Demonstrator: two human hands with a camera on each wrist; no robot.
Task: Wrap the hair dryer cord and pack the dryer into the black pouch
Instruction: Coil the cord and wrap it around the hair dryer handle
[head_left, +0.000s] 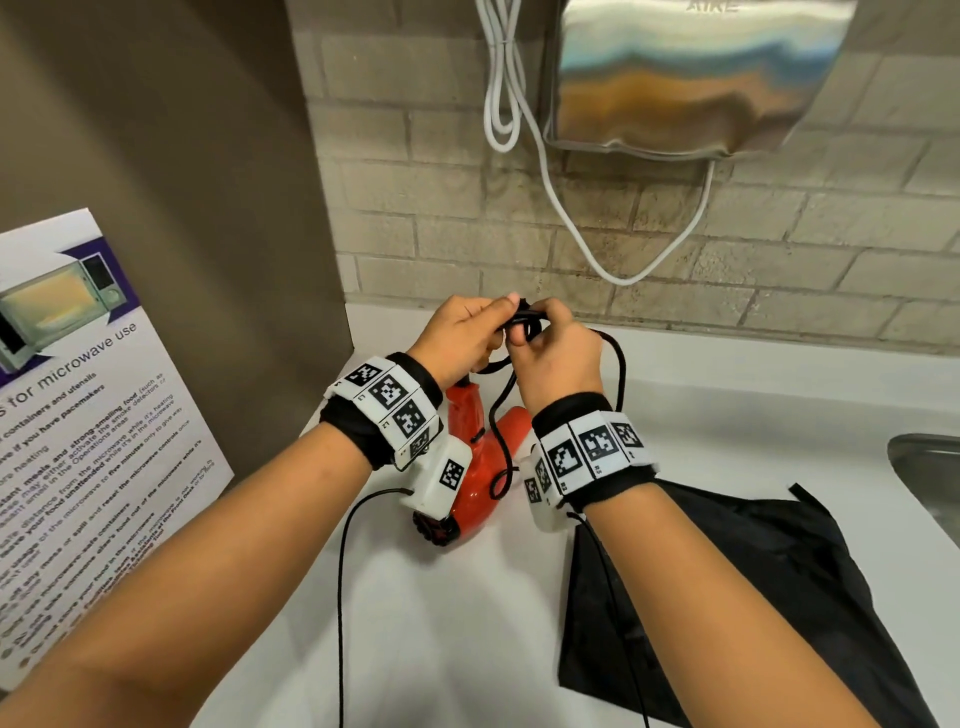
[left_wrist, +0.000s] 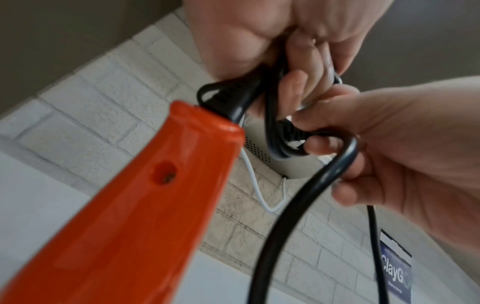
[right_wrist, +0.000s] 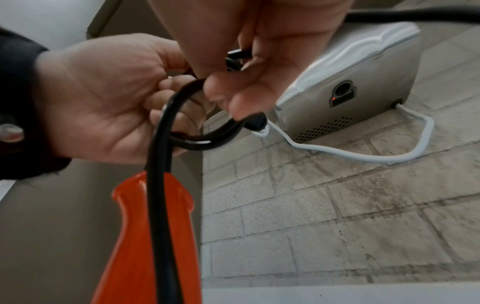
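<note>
A red-orange hair dryer (head_left: 475, 478) stands on the white counter (head_left: 441, 623), handle (left_wrist: 145, 195) up. Its black cord (head_left: 498, 415) runs from the handle top (right_wrist: 153, 226) into both hands. My left hand (head_left: 462, 332) grips a small coil of the cord (left_wrist: 275, 123) just above the handle. My right hand (head_left: 556, 348) meets it and pinches a loop of cord (right_wrist: 197, 139) with its fingers. More cord (head_left: 618, 364) arcs behind the right hand. The black pouch (head_left: 727, 597) lies flat on the counter at the right, under my right forearm.
A metal hand dryer (head_left: 691, 78) hangs on the brick wall above, with white cables (head_left: 571, 218) drooping below it. A microwave notice (head_left: 78, 415) leans at the left. A sink edge (head_left: 930, 467) shows at the far right. Thin black wrist cables (head_left: 343, 597) trail over the counter.
</note>
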